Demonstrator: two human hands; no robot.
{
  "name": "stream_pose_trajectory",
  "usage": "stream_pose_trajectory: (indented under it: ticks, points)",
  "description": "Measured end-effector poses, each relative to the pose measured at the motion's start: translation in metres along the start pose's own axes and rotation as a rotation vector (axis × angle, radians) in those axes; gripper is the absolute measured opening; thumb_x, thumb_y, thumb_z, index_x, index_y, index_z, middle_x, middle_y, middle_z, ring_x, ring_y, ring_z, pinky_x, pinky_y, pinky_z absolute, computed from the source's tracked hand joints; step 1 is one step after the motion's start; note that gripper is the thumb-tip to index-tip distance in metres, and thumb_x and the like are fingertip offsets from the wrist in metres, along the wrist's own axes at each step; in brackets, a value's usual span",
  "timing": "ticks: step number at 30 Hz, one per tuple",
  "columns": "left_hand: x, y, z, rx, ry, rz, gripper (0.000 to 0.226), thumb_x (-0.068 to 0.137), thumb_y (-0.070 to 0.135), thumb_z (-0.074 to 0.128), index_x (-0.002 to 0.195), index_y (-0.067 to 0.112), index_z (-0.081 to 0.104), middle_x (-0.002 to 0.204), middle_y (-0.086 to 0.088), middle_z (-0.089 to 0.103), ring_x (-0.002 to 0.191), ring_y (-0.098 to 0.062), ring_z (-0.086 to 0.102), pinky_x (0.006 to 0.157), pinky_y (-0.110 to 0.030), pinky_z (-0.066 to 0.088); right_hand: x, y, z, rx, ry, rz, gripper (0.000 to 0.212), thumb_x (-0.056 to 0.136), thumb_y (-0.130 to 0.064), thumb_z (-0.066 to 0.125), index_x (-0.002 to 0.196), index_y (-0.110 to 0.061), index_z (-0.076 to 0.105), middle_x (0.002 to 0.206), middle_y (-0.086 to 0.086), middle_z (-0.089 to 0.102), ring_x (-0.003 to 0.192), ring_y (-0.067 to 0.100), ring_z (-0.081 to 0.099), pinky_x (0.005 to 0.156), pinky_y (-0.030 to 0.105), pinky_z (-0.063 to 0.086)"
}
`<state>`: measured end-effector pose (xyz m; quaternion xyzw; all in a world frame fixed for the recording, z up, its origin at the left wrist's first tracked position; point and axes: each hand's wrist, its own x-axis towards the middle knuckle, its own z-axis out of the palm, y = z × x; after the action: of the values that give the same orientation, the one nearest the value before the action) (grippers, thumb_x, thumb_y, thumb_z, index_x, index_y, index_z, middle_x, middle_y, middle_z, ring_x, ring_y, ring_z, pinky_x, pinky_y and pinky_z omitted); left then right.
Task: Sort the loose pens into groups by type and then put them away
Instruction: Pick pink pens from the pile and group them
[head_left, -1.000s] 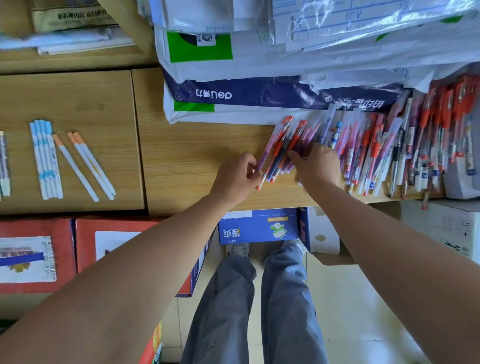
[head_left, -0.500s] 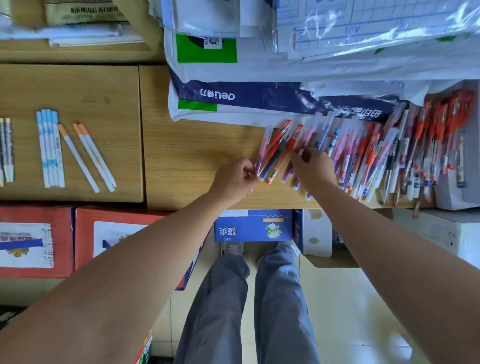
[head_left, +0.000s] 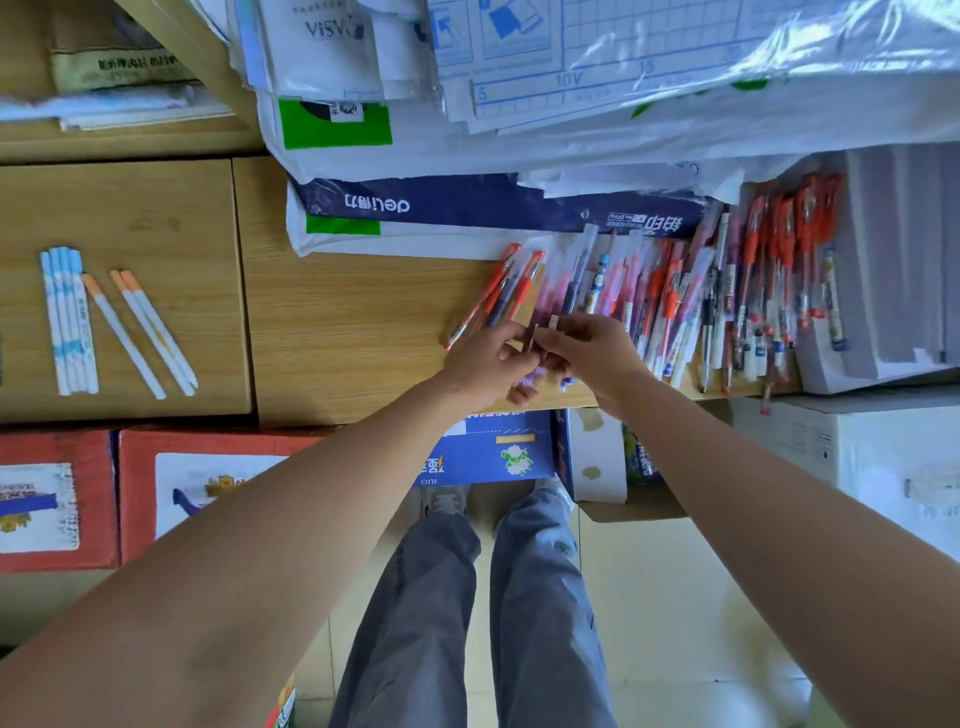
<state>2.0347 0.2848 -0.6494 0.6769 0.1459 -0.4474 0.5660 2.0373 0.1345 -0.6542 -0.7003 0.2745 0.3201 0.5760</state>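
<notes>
Looking down: legs in grey-blue trousers (head_left: 431, 597) stand on a pale tiled floor (head_left: 665, 597), both bare forearms reaching forward.

Under the front edge: a blue carton (head_left: 483, 457) between the feet and the surface, two red cartons (head_left: 145, 493) to its left.

Left hand (head_left: 485, 364) and right hand (head_left: 597, 351) meet just above the front edge of the wooden surface (head_left: 353, 322), nearly touching. Fingers of both hands are curled and pinch a small bundle of pink-purple pens (head_left: 537, 371) between them. The ends of the bundle stick out below the hands. Pen count in the bundle: cannot tell.

Just beyond the left hand: a few red-capped pens (head_left: 498, 291) lie slanted on the surface, set slightly apart from the rest. To their right, a dense row of loose mixed pens (head_left: 675, 301) runs along the surface, mostly red and pink, lying roughly parallel. The row ends at a white paper stack (head_left: 893, 260).

Well apart, on the left cabinet top (head_left: 145, 208): a tight group of blue-and-white pens (head_left: 67, 322), and beside it three white pens with orange tips (head_left: 150, 332), slanted.

Behind the pen row: a wrapped ream of Deli paper (head_left: 467, 205), touching the pens' far ends. Above it, plastic-wrapped sheets (head_left: 675, 62) are piled.
</notes>
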Motion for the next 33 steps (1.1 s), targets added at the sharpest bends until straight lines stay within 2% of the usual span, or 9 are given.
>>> stream_pose_trajectory:
  ticks: [6,9,14,16,19,22,24,27,33]
  points:
    - [-0.003,0.012,0.016,0.132,-0.071,0.014,0.021,0.097,0.006,0.053,0.112,-0.008,0.057,0.09,-0.022,0.065,0.075,-0.035,0.065,0.064,-0.033,0.058,-0.007,0.007,-0.018,0.087,-0.063,0.047,0.016,0.09,-0.015,0.065,0.081,-0.001,0.065,0.055,0.004,0.056,0.047,0.011,0.048,0.046,0.019,0.038]
    - [-0.004,0.021,0.019,0.131,-0.132,-0.044,0.025,0.098,0.01,0.051,0.113,-0.008,0.06,0.093,-0.02,0.066,0.078,-0.03,0.063,0.067,-0.028,0.056,-0.009,0.012,-0.03,0.081,-0.098,0.067,0.018,0.093,-0.014,0.061,0.085,0.002,0.063,0.059,0.008,0.054,0.05,0.014,0.043,0.045,0.021,0.035]
    - [0.005,0.035,0.04,0.043,-0.045,-0.095,0.041,0.1,0.039,0.043,0.115,0.005,0.06,0.101,-0.012,0.071,0.086,-0.021,0.07,0.08,-0.031,0.056,-0.018,0.009,-0.046,0.057,-0.147,0.07,0.017,0.096,-0.012,0.056,0.08,-0.006,0.061,0.058,0.004,0.054,0.051,0.013,0.042,0.047,0.02,0.034]
    - [0.011,0.041,0.054,0.002,0.098,-0.09,0.043,0.095,0.046,0.052,0.115,0.009,0.059,0.103,-0.009,0.069,0.083,-0.017,0.067,0.071,-0.027,0.052,-0.023,0.004,-0.048,-0.128,-0.233,0.032,0.016,0.095,-0.016,0.057,0.083,-0.008,0.064,0.059,0.002,0.056,0.052,0.011,0.045,0.051,0.021,0.036]
    - [0.02,0.044,0.07,-0.027,0.246,-0.109,0.031,0.098,0.033,0.051,0.113,0.006,0.056,0.102,-0.007,0.064,0.075,-0.011,0.059,0.054,-0.018,0.046,-0.029,0.0,-0.051,-0.308,-0.269,-0.018,0.012,0.094,-0.017,0.058,0.096,-0.007,0.066,0.062,0.001,0.059,0.052,0.01,0.051,0.055,0.022,0.042]
    - [0.022,0.044,0.072,-0.064,0.289,-0.119,0.029,0.102,0.031,0.041,0.116,0.006,0.047,0.092,-0.002,0.058,0.076,-0.009,0.056,0.067,-0.024,0.049,-0.028,0.003,-0.062,-0.24,-0.188,-0.014,0.021,0.092,-0.028,0.061,0.105,-0.012,0.068,0.077,0.012,0.067,0.055,0.012,0.054,0.058,0.025,0.048]
    - [0.022,0.041,0.064,-0.15,0.287,-0.139,0.025,0.103,0.025,0.038,0.118,0.005,0.043,0.086,-0.006,0.061,0.073,-0.017,0.062,0.08,-0.039,0.052,-0.02,0.009,-0.071,-0.385,0.023,-0.051,0.029,0.093,-0.036,0.059,0.105,-0.011,0.067,0.082,0.008,0.068,0.057,0.011,0.058,0.059,0.024,0.049]
    - [0.021,0.035,0.053,-0.219,0.317,-0.163,0.016,0.104,0.017,0.036,0.114,0.006,0.042,0.074,-0.008,0.056,0.063,-0.021,0.058,0.064,-0.035,0.053,-0.002,0.017,-0.08,-0.564,0.312,-0.084,0.033,0.094,-0.038,0.057,0.11,-0.009,0.061,0.077,0.0,0.062,0.065,0.015,0.06,0.062,0.026,0.047]
    - [0.016,0.023,0.044,-0.295,0.278,-0.196,0.008,0.102,0.012,0.039,0.095,0.008,0.042,0.072,-0.01,0.049,0.06,-0.023,0.051,0.053,-0.031,0.049,0.026,0.025,-0.062,-0.738,0.351,-0.024,0.031,0.089,-0.037,0.064,0.09,-0.008,0.054,0.072,0.006,0.053,0.068,0.023,0.052,0.049,0.023,0.032]
